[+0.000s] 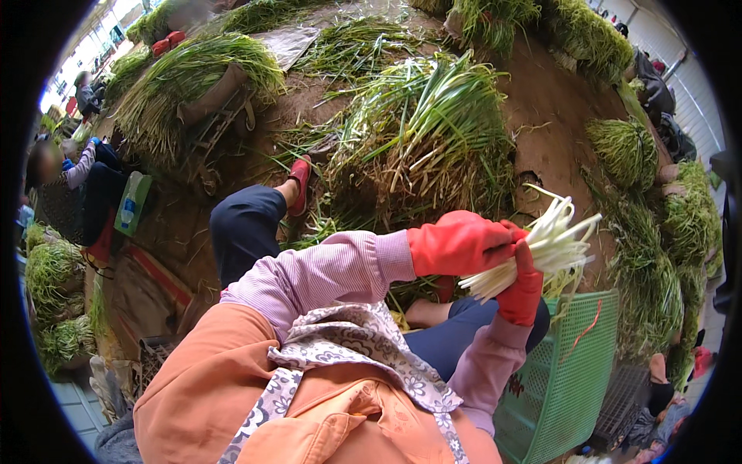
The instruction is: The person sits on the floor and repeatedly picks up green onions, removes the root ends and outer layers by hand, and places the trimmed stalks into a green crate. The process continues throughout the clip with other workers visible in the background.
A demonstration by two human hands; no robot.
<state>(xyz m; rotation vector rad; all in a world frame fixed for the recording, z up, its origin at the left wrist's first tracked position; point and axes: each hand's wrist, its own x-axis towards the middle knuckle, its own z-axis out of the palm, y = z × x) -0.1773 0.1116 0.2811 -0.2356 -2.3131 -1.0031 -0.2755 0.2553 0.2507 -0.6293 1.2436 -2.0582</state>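
Observation:
My left hand [464, 242], in a red rubber glove, reaches across from the left and grips a bundle of white, trimmed-looking stalks [559, 235]. My right hand [522, 293], gloved the same way, closes around that bundle from below and the right. Thin pale ends fan out to the upper right, and an even row of ends shows at the lower left. The gloves hide the bundle's middle. Before my knees lies a heap of long green-leaved, scallion-like plants [446, 116], with brown roots and dry leaves towards me.
A green perforated plastic crate [579, 359] stands close by my right knee. Beyond it are heaps of greens [643, 284]. A loaded cart [214, 116] stands at the far left. A co-worker [78, 168] in blue gloves sits at the left edge, beside a green container [132, 203] holding a bottle.

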